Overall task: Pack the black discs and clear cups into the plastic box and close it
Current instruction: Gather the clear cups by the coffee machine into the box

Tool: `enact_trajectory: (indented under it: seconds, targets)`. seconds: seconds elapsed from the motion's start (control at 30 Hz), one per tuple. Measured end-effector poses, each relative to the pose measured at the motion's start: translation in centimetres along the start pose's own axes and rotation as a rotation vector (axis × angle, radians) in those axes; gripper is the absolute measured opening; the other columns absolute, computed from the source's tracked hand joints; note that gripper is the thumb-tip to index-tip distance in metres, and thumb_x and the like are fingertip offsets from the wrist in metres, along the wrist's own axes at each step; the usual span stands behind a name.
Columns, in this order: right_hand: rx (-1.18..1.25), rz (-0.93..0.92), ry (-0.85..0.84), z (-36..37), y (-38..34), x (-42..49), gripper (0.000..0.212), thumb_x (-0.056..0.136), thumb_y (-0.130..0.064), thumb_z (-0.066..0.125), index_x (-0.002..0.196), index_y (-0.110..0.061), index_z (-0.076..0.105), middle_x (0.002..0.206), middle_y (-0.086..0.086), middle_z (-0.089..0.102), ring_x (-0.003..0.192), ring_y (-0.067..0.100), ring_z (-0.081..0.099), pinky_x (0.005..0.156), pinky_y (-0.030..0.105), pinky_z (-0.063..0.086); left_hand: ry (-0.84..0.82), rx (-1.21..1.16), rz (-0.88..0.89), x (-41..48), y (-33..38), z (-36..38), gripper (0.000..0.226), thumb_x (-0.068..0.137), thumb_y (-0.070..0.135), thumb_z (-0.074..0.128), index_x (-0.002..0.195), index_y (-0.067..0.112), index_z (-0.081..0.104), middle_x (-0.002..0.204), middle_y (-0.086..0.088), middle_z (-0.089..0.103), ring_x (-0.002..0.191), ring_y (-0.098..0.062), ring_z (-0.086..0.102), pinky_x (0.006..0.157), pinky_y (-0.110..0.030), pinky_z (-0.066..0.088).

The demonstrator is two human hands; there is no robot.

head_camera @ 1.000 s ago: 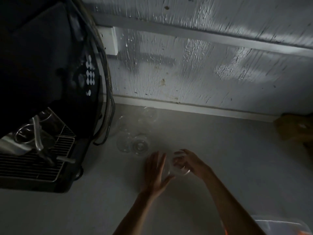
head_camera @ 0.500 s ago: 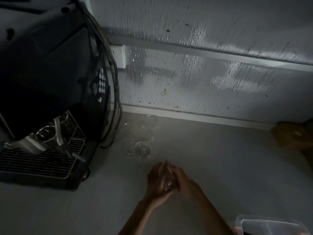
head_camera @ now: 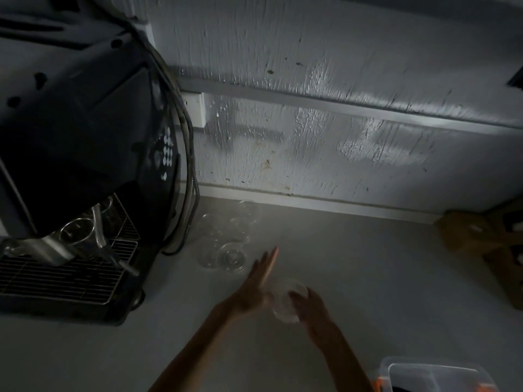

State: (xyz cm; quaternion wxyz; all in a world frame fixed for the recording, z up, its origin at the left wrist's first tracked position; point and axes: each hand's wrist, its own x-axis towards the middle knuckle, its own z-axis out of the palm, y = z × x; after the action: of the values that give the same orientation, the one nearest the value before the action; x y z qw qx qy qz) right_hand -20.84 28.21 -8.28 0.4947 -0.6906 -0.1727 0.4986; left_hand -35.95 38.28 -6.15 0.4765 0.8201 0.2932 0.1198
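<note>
My right hand (head_camera: pixel 310 306) grips a clear cup (head_camera: pixel 285 302) just above the grey counter. My left hand (head_camera: pixel 256 284) is flat and open beside it, fingers stretched toward the back, touching or nearly touching the cup's left side. Several more clear cups (head_camera: pixel 230 257) stand behind the hands near the wall, hard to see in the dim light. The plastic box (head_camera: pixel 433 377), clear with orange clips, sits at the bottom right corner, partly cut off. No black discs are visible.
A black coffee machine (head_camera: pixel 85 154) with a metal drip grille (head_camera: pixel 62 275) and cables fills the left side. A painted wall (head_camera: pixel 311 137) runs along the back. A brown cardboard object (head_camera: pixel 486 244) lies at the far right.
The two hands were clasped together around a cup; now the left hand has opened and extended forward while the right hand keeps the cup. The view has shifted, showing more of the box.
</note>
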Motion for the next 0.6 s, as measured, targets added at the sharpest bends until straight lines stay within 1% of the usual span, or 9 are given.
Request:
enact_trajectory:
  seconds: [0.03,0.1,0.17,0.2,0.27,0.33,0.37,0.5,0.6]
  targets:
    - [-0.024,0.024,0.054,-0.8,0.3,0.0,0.032,0.081,0.000,0.067,0.110,0.011,0.062,0.059,-0.002,0.071,0.052,0.010,0.063,0.053,0.024,0.049,0.076,0.141,0.018,0.8,-1.1,-1.1,0.087,0.083,0.050,0.040,0.152,0.014,0.001,0.153,0.008,-0.013,0.141,-0.013,-0.023,0.113,-0.028,-0.017]
    - [-0.056,0.059,0.103,-2.4,1.1,-0.5,0.024,0.083,0.002,0.064,0.106,0.009,0.065,0.054,-0.002,0.068,0.052,0.017,0.057,0.054,0.025,0.042,0.178,0.468,0.009,2.5,-4.1,-2.8,0.099,0.079,0.081,0.022,0.153,0.017,0.011,0.161,-0.010,0.002,0.143,-0.017,-0.025,0.116,-0.039,-0.013]
    - [-0.082,0.082,0.134,-3.4,1.4,-1.5,0.028,0.077,-0.001,0.072,0.102,0.008,0.066,0.056,0.003,0.068,0.052,0.020,0.058,0.052,0.026,0.043,0.082,0.716,-0.224,3.5,-6.5,-3.8,0.098,0.080,0.076,0.040,0.153,0.021,0.007,0.160,-0.022,-0.002,0.143,-0.027,-0.027,0.115,-0.053,-0.013]
    - [-0.084,0.096,0.137,-3.8,1.6,-1.9,0.036,0.067,-0.003,0.078,0.100,0.007,0.066,0.054,0.003,0.068,0.047,0.016,0.060,0.047,0.023,0.045,0.002,0.779,-0.329,3.6,-7.1,-3.9,0.097,0.080,0.068,0.051,0.153,0.023,0.006,0.160,-0.021,-0.005,0.146,-0.034,-0.020,0.115,-0.055,-0.012]
    - [-0.077,0.108,0.149,-4.3,1.8,-3.2,0.045,0.051,-0.011,0.074,0.093,0.003,0.065,0.049,-0.001,0.067,0.039,0.008,0.059,0.037,0.019,0.045,-0.028,0.787,-0.374,3.3,-7.7,-3.9,0.084,0.078,0.056,0.061,0.147,0.027,0.022,0.158,-0.018,0.013,0.147,-0.037,0.008,0.116,-0.056,-0.002]
    - [-0.046,0.096,0.145,-4.7,2.5,-4.2,0.044,0.045,-0.015,0.072,0.087,-0.001,0.065,0.047,0.000,0.067,0.037,0.006,0.058,0.035,0.017,0.043,0.023,0.766,-0.329,2.7,-8.0,-3.8,0.062,0.072,0.050,0.066,0.127,0.033,0.040,0.141,-0.012,0.039,0.132,-0.036,0.035,0.112,-0.052,0.020]
    - [-0.055,0.069,0.131,-4.9,2.9,-4.6,0.046,0.043,-0.018,0.076,0.085,-0.003,0.067,0.048,0.001,0.068,0.039,0.006,0.059,0.036,0.017,0.043,0.048,0.753,-0.317,2.6,-8.0,-3.8,0.058,0.068,0.048,0.067,0.119,0.034,0.043,0.132,-0.010,0.045,0.125,-0.036,0.042,0.107,-0.049,0.028]
    - [-0.055,0.040,0.132,-5.4,3.8,-5.9,0.042,0.052,-0.014,0.080,0.087,0.002,0.066,0.051,0.000,0.070,0.044,0.001,0.062,0.043,0.013,0.047,0.072,0.709,-0.328,2.2,-7.7,-3.7,0.084,0.058,0.053,0.076,0.132,0.037,0.039,0.134,-0.011,0.039,0.124,-0.038,0.038,0.100,-0.044,0.036]
    - [-0.110,0.039,0.149,-5.9,4.7,-5.6,0.082,0.027,-0.037,0.081,0.097,0.004,0.067,0.072,0.013,0.070,0.052,0.002,0.065,0.047,0.015,0.048,0.111,0.678,-0.330,1.6,-7.0,-4.0,0.097,0.054,0.058,0.077,0.138,0.037,0.035,0.127,-0.009,0.043,0.119,-0.036,0.041,0.096,-0.042,0.040]
